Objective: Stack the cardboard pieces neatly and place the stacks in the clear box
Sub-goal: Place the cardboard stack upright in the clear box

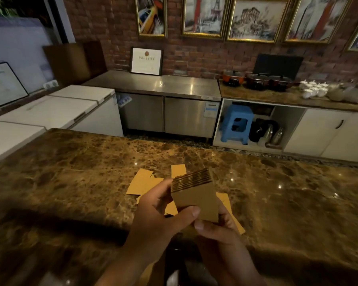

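A thick stack of brown cardboard pieces (pixel 194 195) is held upright above the marble counter (pixel 70 182), its layered top edge facing up. My left hand (pixel 159 215) grips the stack from the left, thumb across its front face. My right hand (pixel 219 234) holds its lower right corner from below. Several loose cardboard pieces (pixel 145 182) lie flat on the counter behind and under the stack, partly hidden by my hands. No clear box is in view.
Beyond the counter's far edge stand white chest freezers (pixel 60 108) at left, a steel cabinet (pixel 163 112) in the middle, and a side counter with pots (pixel 256 79) and white cups (pixel 314 89) at right. A blue stool (pixel 236 124) sits below it.
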`<state>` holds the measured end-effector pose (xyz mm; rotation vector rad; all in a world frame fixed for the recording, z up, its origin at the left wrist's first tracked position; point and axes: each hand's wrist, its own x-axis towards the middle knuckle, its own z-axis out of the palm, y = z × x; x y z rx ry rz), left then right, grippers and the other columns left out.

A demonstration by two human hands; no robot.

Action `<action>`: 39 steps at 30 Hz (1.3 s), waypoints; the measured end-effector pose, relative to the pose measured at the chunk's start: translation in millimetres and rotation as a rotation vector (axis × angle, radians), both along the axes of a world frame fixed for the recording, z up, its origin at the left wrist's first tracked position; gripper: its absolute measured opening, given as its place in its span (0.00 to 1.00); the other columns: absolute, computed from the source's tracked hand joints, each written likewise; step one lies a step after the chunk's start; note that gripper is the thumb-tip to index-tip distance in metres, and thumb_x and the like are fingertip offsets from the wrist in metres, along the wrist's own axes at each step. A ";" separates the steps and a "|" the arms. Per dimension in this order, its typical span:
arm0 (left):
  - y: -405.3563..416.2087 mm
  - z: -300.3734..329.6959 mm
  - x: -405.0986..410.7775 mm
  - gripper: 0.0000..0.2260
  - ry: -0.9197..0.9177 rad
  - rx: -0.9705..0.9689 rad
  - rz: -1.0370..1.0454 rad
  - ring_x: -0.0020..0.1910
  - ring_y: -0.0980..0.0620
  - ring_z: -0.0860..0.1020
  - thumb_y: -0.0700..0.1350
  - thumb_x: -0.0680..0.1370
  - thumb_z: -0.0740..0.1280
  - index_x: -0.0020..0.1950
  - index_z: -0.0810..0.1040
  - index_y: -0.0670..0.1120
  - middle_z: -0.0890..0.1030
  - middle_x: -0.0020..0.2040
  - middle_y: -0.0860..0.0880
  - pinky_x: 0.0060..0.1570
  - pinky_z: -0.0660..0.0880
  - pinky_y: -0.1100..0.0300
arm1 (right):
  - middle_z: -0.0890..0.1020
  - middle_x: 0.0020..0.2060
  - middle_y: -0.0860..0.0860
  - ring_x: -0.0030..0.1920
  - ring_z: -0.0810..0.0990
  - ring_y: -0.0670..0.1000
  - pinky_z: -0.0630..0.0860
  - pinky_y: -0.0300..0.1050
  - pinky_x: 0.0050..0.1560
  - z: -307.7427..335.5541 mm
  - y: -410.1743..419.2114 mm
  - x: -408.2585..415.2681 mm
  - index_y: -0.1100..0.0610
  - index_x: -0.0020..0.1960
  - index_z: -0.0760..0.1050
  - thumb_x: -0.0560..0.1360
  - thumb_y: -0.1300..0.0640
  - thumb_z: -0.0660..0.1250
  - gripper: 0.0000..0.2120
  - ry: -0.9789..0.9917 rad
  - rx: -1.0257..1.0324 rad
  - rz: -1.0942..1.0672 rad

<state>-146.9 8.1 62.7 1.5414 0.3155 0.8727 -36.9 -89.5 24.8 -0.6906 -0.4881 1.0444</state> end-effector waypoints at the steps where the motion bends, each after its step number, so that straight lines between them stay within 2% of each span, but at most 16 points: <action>1: -1.5 -0.9 -3.0 0.14 0.011 0.013 0.004 0.49 0.51 0.84 0.46 0.66 0.75 0.51 0.84 0.55 0.86 0.47 0.50 0.45 0.80 0.60 | 0.84 0.51 0.66 0.50 0.84 0.64 0.82 0.56 0.45 -1.7 -2.0 -3.6 0.66 0.59 0.78 0.57 0.67 0.79 0.31 -0.023 -0.017 0.006; 3: -2.8 -4.2 -10.4 0.15 0.065 0.062 0.008 0.50 0.52 0.84 0.46 0.67 0.75 0.52 0.84 0.55 0.86 0.48 0.51 0.46 0.80 0.60 | 0.84 0.53 0.66 0.54 0.84 0.66 0.82 0.59 0.49 -4.0 -8.1 -6.6 0.61 0.58 0.80 0.58 0.66 0.79 0.29 -0.145 -0.132 -0.015; 6: -3.9 -12.2 -17.9 0.17 0.171 0.119 0.021 0.53 0.51 0.83 0.49 0.67 0.75 0.55 0.83 0.57 0.86 0.50 0.53 0.50 0.81 0.50 | 0.84 0.58 0.59 0.59 0.82 0.64 0.79 0.65 0.58 -2.3 -18.9 -4.9 0.52 0.60 0.80 0.58 0.59 0.83 0.31 -0.383 -0.235 -0.103; 9: -6.2 -16.0 -19.8 0.17 0.197 0.121 0.033 0.53 0.50 0.83 0.49 0.67 0.76 0.54 0.83 0.60 0.85 0.50 0.54 0.49 0.81 0.41 | 0.84 0.58 0.53 0.59 0.83 0.57 0.81 0.58 0.57 7.0 -24.9 -5.8 0.48 0.60 0.79 0.63 0.55 0.81 0.26 -0.578 -0.191 -0.176; 11: -6.6 -16.3 -20.7 0.17 0.184 0.147 0.044 0.53 0.50 0.82 0.49 0.67 0.75 0.54 0.83 0.60 0.85 0.50 0.53 0.50 0.81 0.44 | 0.85 0.56 0.53 0.58 0.84 0.57 0.82 0.59 0.56 11.1 -25.9 -8.2 0.48 0.58 0.80 0.64 0.56 0.79 0.23 -0.581 -0.176 -0.189; 14: -6.1 -16.5 -23.3 0.17 0.163 0.192 0.049 0.53 0.51 0.82 0.49 0.67 0.75 0.55 0.82 0.59 0.85 0.50 0.54 0.50 0.78 0.56 | 0.86 0.54 0.55 0.57 0.84 0.58 0.80 0.61 0.57 10.2 -26.4 -11.0 0.50 0.58 0.80 0.65 0.57 0.78 0.22 -0.584 -0.167 -0.198; 16: -5.5 -15.9 -25.5 0.17 0.150 0.209 0.043 0.53 0.51 0.82 0.49 0.68 0.76 0.55 0.82 0.57 0.85 0.51 0.54 0.50 0.77 0.59 | 0.86 0.54 0.53 0.56 0.84 0.56 0.81 0.55 0.55 10.7 -26.1 -13.1 0.50 0.58 0.80 0.66 0.58 0.78 0.22 -0.624 -0.162 -0.218; 19: -5.4 -15.7 -28.3 0.16 0.125 0.224 0.037 0.53 0.49 0.82 0.48 0.68 0.76 0.55 0.82 0.55 0.85 0.50 0.52 0.51 0.78 0.57 | 0.86 0.53 0.52 0.55 0.85 0.54 0.82 0.47 0.51 10.4 -26.9 -13.8 0.49 0.57 0.81 0.66 0.58 0.78 0.21 -0.638 -0.133 -0.220; 23: -11.0 -20.5 -29.9 0.17 0.107 0.070 0.010 0.50 0.51 0.84 0.47 0.66 0.76 0.54 0.83 0.55 0.86 0.48 0.51 0.46 0.79 0.60 | 0.86 0.53 0.51 0.55 0.84 0.52 0.81 0.43 0.47 7.7 -31.1 -13.4 0.46 0.56 0.81 0.65 0.59 0.78 0.22 -0.632 -0.176 -0.171; 29: -16.9 -50.8 -37.3 0.25 0.188 -0.326 0.026 0.43 0.49 0.83 0.46 0.59 0.79 0.55 0.80 0.59 0.86 0.44 0.45 0.41 0.82 0.54 | 0.86 0.53 0.46 0.53 0.85 0.48 0.82 0.41 0.44 -9.3 -35.2 -17.6 0.50 0.61 0.76 0.67 0.59 0.79 0.25 -0.608 -0.409 -0.012; 31: -14.3 -55.9 -44.2 0.30 0.248 -0.369 0.065 0.42 0.52 0.82 0.47 0.59 0.80 0.58 0.77 0.59 0.85 0.45 0.45 0.41 0.82 0.59 | 0.86 0.53 0.47 0.52 0.85 0.49 0.84 0.45 0.45 -15.7 -37.9 -15.8 0.49 0.61 0.75 0.67 0.57 0.79 0.25 -0.577 -0.520 0.014; 33: -7.9 -58.8 -55.9 0.30 0.301 -0.329 0.189 0.45 0.58 0.82 0.51 0.59 0.81 0.59 0.76 0.60 0.83 0.49 0.50 0.39 0.78 0.66 | 0.84 0.54 0.49 0.54 0.84 0.51 0.84 0.54 0.52 -23.7 -41.4 -12.6 0.46 0.61 0.74 0.70 0.58 0.77 0.23 -0.596 -0.669 0.049; 34: -3.8 -60.9 -63.3 0.27 0.318 -0.307 0.257 0.48 0.60 0.81 0.53 0.61 0.80 0.58 0.76 0.61 0.82 0.53 0.50 0.40 0.78 0.66 | 0.83 0.55 0.48 0.55 0.83 0.51 0.82 0.57 0.54 -27.6 -43.7 -10.4 0.45 0.61 0.73 0.70 0.58 0.77 0.23 -0.610 -0.735 0.075; 36: 4.8 -70.0 -77.1 0.19 0.338 -0.331 0.376 0.56 0.56 0.79 0.52 0.68 0.77 0.57 0.77 0.59 0.80 0.60 0.50 0.51 0.79 0.57 | 0.82 0.54 0.48 0.54 0.82 0.51 0.82 0.58 0.55 -36.7 -47.7 -7.9 0.44 0.59 0.72 0.71 0.59 0.76 0.22 -0.623 -0.848 0.144; 38: 10.9 -81.3 -82.8 0.16 0.383 -0.384 0.396 0.63 0.49 0.76 0.42 0.76 0.71 0.63 0.75 0.54 0.78 0.65 0.45 0.62 0.74 0.49 | 0.81 0.52 0.46 0.51 0.82 0.50 0.84 0.51 0.49 -45.2 -49.9 -12.0 0.44 0.58 0.71 0.72 0.58 0.75 0.20 -0.671 -0.955 0.216; 39: 12.9 -86.7 -82.0 0.19 0.417 -0.422 0.373 0.64 0.47 0.75 0.36 0.78 0.67 0.68 0.73 0.48 0.75 0.68 0.41 0.63 0.73 0.49 | 0.79 0.51 0.43 0.49 0.81 0.47 0.83 0.45 0.44 -48.4 -49.5 -14.9 0.44 0.60 0.70 0.73 0.57 0.75 0.21 -0.730 -1.007 0.243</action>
